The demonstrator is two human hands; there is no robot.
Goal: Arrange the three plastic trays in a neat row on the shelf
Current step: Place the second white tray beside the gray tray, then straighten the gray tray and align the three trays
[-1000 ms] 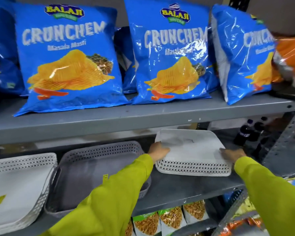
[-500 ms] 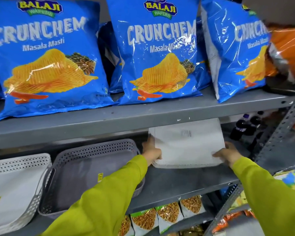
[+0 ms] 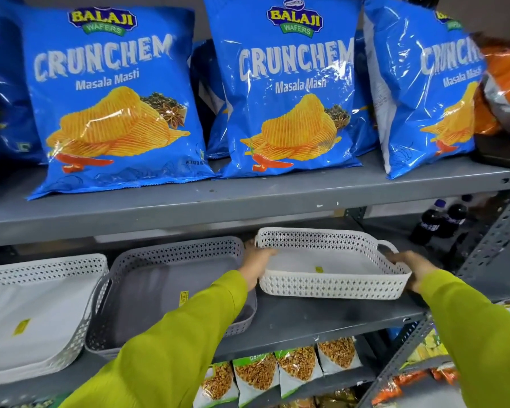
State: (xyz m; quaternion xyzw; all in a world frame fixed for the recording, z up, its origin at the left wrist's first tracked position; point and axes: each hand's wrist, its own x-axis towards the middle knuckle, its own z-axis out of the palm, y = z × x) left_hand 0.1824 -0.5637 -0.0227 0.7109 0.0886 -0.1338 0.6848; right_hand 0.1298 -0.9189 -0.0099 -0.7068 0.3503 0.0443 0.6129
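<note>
Three perforated plastic trays sit on the grey middle shelf (image 3: 321,316). A white tray (image 3: 42,304) is at the far left, and a grey tray (image 3: 165,287) stands beside it, partly hidden by my left sleeve. The third, a white tray (image 3: 330,285), is at the right, open side up with a small yellow sticker inside. My left hand (image 3: 255,262) grips its left end and my right hand (image 3: 414,267) grips its right end by the handle. A gap of bare shelf separates this tray from the grey one.
Blue wafer bags (image 3: 115,107) fill the shelf above, whose front edge (image 3: 248,201) overhangs the trays. Dark bottles (image 3: 437,220) stand behind on the right, next to a perforated metal upright (image 3: 495,248). Snack packets (image 3: 277,375) line the shelf below.
The right white tray was upside down with its base towards me. It has been turned over and now rests open side up, both hands still on its ends.
</note>
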